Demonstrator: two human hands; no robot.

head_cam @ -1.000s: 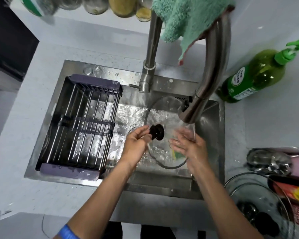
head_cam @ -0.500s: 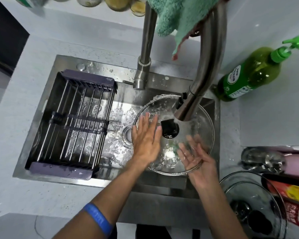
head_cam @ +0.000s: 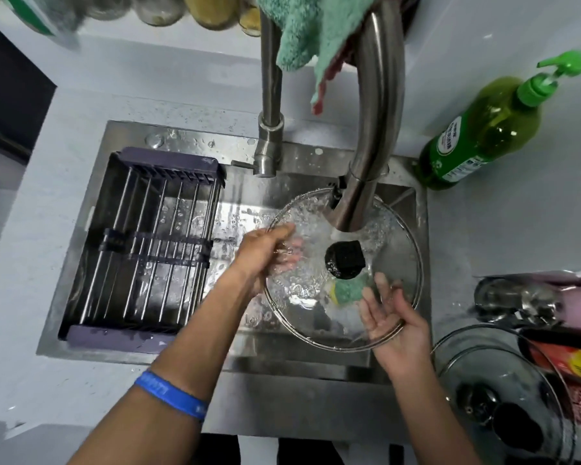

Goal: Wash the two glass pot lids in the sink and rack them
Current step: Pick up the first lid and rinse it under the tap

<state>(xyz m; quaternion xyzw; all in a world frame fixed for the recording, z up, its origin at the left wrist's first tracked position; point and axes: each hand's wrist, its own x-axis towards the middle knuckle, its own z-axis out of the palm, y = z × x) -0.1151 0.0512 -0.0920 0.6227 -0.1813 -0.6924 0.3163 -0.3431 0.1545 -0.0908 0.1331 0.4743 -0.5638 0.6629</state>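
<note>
Head view: the drying rack [head_cam: 141, 243] sits in the sink's [head_cam: 396, 360] left half, ready for clean lids. The left hand [head_cam: 265, 253] curls round the wet glass lid's [head_cam: 316, 317] left rim, holding it under the faucet [head_cam: 369, 129] stream to rinse. The right hand [head_cam: 391, 317], fingers spread, supports it from beneath. The second lid [head_cam: 503, 391] waits on the table at right.
</note>
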